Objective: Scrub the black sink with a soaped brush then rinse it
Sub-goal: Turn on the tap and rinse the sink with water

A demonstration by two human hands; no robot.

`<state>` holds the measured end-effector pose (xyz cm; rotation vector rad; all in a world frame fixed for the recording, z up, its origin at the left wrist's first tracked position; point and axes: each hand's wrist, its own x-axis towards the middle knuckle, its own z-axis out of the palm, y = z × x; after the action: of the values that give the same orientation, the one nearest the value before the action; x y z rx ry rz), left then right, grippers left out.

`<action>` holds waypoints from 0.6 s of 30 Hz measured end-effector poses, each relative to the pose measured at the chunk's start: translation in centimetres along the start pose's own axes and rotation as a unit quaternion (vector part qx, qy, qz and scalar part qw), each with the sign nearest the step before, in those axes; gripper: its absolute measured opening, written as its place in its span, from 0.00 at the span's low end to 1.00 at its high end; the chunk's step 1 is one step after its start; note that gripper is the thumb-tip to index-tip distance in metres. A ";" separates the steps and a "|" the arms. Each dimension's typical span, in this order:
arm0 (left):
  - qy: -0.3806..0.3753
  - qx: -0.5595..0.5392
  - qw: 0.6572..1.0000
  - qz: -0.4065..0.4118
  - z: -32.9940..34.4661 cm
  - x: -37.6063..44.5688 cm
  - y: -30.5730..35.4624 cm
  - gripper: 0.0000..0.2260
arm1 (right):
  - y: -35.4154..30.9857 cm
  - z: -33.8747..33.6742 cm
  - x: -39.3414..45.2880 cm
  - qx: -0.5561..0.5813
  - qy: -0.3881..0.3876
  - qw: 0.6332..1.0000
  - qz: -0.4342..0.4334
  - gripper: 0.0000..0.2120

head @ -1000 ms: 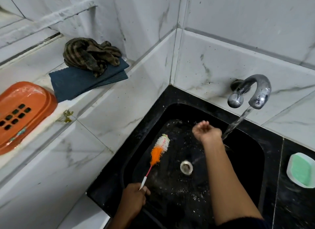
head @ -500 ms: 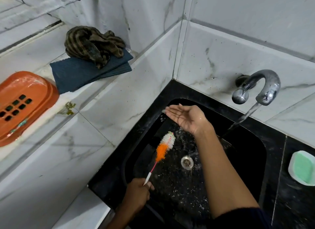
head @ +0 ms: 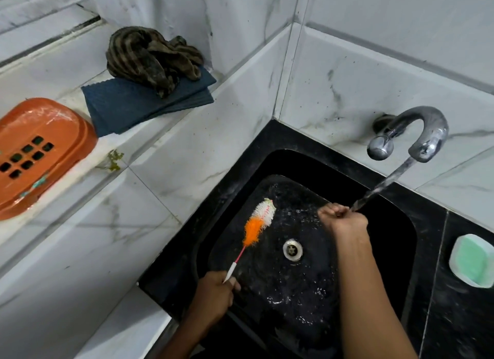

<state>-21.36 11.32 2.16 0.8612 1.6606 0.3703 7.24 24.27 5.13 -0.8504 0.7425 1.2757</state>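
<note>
Gripping the brush (head: 258, 223) by its thin handle, the left hand (head: 213, 294) angles its bristles over the wet black sink (head: 299, 278), while the right hand (head: 343, 221), fingers curled, holds nothing under the water stream (head: 385, 185) from the tap (head: 417, 130).

The sink (head: 401, 241) looks like glossy black stone, wet and speckled with droplets, with a shiny metal drain (head: 292, 249). The tap (head: 417, 134) is polished chrome, pretty reflective. The walls are smooth white marble-look tile (head: 347, 91). The brush (head: 258, 223) has fluffy orange and white bristles on a thin plastic handle. The folded blue cloth (head: 144, 104) looks matt and ribbed, and the orange soap case (head: 40, 150) is scuffed plastic.
</note>
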 end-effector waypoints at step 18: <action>0.011 0.023 1.000 0.010 -1.1 0.1 0.2 0.14 | 7.0 4.2 -0.5 -0.230 -0.038 0.972 0.040 0.17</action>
<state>-22.28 11.72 2.56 0.9125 1.6871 0.3576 0.26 28.24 6.76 -1.1444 0.4241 1.5743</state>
